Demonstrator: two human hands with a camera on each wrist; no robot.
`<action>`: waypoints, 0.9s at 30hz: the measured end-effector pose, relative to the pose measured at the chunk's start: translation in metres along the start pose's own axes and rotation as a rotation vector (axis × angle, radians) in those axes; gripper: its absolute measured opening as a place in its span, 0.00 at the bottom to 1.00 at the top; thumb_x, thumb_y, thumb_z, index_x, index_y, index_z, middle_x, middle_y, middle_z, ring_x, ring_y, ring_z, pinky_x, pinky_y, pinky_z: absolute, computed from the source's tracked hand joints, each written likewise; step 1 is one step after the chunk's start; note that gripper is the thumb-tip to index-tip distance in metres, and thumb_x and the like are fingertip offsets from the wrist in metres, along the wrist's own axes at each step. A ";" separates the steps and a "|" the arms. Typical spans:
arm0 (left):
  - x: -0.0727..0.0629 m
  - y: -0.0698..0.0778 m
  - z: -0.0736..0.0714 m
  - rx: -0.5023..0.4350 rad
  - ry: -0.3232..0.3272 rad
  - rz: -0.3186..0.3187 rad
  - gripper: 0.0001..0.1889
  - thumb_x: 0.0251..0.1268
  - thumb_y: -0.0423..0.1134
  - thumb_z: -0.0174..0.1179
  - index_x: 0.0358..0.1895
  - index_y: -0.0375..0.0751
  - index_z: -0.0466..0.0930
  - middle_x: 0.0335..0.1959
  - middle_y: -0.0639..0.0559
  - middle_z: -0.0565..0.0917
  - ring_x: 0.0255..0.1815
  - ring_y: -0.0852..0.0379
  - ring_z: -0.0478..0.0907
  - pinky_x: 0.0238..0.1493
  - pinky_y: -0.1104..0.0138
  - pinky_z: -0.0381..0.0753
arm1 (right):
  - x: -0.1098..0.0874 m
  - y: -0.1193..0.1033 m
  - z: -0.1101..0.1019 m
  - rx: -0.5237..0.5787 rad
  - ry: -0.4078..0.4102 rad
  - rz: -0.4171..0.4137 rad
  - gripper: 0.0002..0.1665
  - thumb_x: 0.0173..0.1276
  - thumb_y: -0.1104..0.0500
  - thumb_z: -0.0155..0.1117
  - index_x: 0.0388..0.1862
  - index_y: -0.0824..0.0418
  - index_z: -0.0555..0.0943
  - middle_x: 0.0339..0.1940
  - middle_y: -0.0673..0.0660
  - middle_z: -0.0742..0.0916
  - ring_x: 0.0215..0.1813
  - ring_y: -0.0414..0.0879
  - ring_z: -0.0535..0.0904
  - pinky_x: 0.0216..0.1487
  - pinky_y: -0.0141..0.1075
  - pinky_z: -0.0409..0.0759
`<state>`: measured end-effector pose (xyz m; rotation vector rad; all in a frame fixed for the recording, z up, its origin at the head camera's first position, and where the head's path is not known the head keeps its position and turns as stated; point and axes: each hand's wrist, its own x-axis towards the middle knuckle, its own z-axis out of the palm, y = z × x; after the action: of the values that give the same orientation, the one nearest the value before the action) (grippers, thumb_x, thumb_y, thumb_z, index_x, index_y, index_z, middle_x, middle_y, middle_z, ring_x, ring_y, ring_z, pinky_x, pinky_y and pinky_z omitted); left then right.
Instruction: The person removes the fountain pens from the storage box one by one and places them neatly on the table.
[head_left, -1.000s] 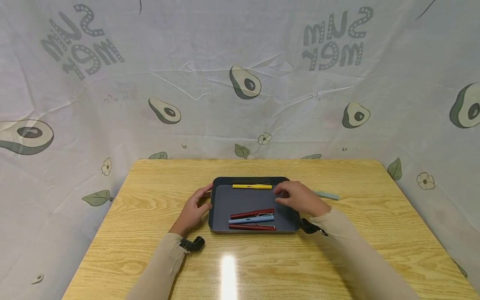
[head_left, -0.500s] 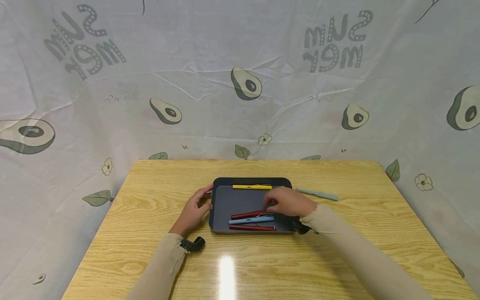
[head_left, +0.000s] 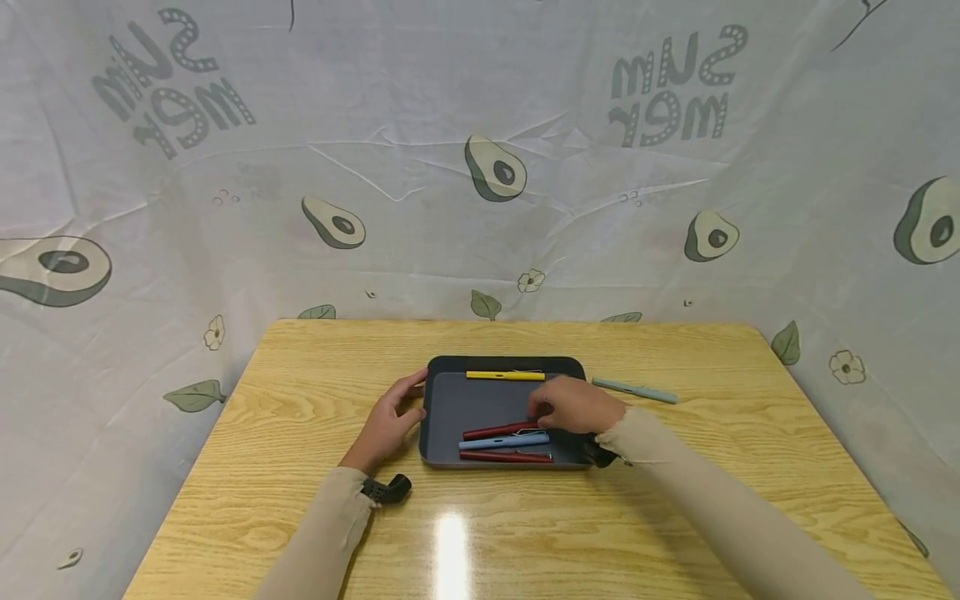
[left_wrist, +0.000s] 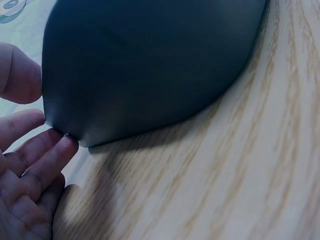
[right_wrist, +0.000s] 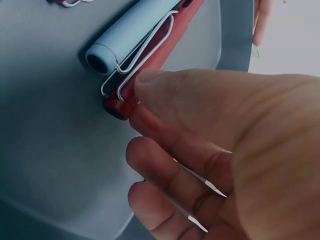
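Note:
In the head view my right hand [head_left: 579,405] reaches into a dark grey tray [head_left: 472,402]. Its thumb and index finger pinch the cap end of a red pen [right_wrist: 164,47], the upper of two red ones. A light blue pen [head_left: 491,442] lies right beside that pen, and a second red pen [head_left: 502,457] lies nearest the tray's front wall. Along the back wall is a yellow pen [head_left: 504,376]. My left hand [head_left: 386,423] rests at the tray's left end, its fingertips touching the outer wall [left_wrist: 145,65] in the left wrist view.
A pale green pen [head_left: 636,390] lies on the wooden table [head_left: 315,375], right of the tray. Behind the table hangs a whitish cloth [head_left: 420,275] printed with avocados and leaves.
My right hand has moved left and toward me from the tray's right side, down to the upper red pen, and now pinches it. The left hand keeps its place.

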<state>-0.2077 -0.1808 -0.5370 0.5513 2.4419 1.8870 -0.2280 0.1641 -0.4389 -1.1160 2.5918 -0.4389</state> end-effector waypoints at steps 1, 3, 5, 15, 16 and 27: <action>0.000 0.000 0.000 -0.001 0.002 -0.002 0.34 0.70 0.26 0.58 0.79 0.41 0.64 0.75 0.41 0.71 0.71 0.41 0.73 0.71 0.45 0.69 | 0.001 0.000 0.000 -0.002 -0.004 0.004 0.07 0.67 0.66 0.74 0.43 0.60 0.89 0.40 0.52 0.90 0.41 0.42 0.85 0.44 0.38 0.84; 0.000 0.000 0.000 -0.006 0.004 -0.004 0.34 0.70 0.26 0.58 0.79 0.41 0.65 0.75 0.41 0.71 0.71 0.40 0.73 0.71 0.45 0.69 | 0.002 0.000 0.000 -0.005 -0.013 0.011 0.07 0.66 0.65 0.74 0.43 0.59 0.89 0.40 0.52 0.90 0.41 0.42 0.85 0.44 0.38 0.84; 0.000 0.001 0.001 -0.013 0.005 -0.007 0.34 0.70 0.26 0.58 0.79 0.42 0.65 0.75 0.41 0.71 0.71 0.40 0.72 0.71 0.43 0.67 | 0.003 0.001 0.001 -0.004 -0.022 0.019 0.07 0.66 0.65 0.75 0.43 0.59 0.89 0.40 0.52 0.90 0.41 0.41 0.84 0.44 0.38 0.83; 0.000 0.001 0.000 0.028 0.001 -0.012 0.35 0.71 0.26 0.57 0.80 0.43 0.64 0.75 0.43 0.70 0.71 0.42 0.72 0.71 0.43 0.68 | -0.001 0.007 0.000 0.000 -0.032 0.004 0.07 0.66 0.65 0.75 0.42 0.60 0.88 0.38 0.51 0.89 0.38 0.40 0.83 0.40 0.37 0.83; 0.001 0.001 0.000 0.033 0.001 -0.014 0.35 0.71 0.27 0.57 0.80 0.43 0.64 0.75 0.43 0.70 0.71 0.42 0.72 0.70 0.44 0.69 | -0.001 0.008 0.000 0.005 -0.039 0.006 0.07 0.66 0.65 0.75 0.42 0.60 0.88 0.38 0.51 0.89 0.38 0.39 0.82 0.40 0.37 0.83; 0.000 0.000 0.000 0.014 -0.003 -0.015 0.34 0.71 0.26 0.57 0.80 0.43 0.63 0.74 0.42 0.72 0.72 0.42 0.72 0.71 0.42 0.67 | -0.002 0.015 0.002 0.092 -0.092 0.040 0.05 0.67 0.64 0.74 0.38 0.58 0.86 0.33 0.45 0.83 0.32 0.35 0.76 0.35 0.34 0.78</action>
<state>-0.2081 -0.1807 -0.5367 0.5345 2.4523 1.8638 -0.2361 0.1750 -0.4468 -1.0269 2.4833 -0.4809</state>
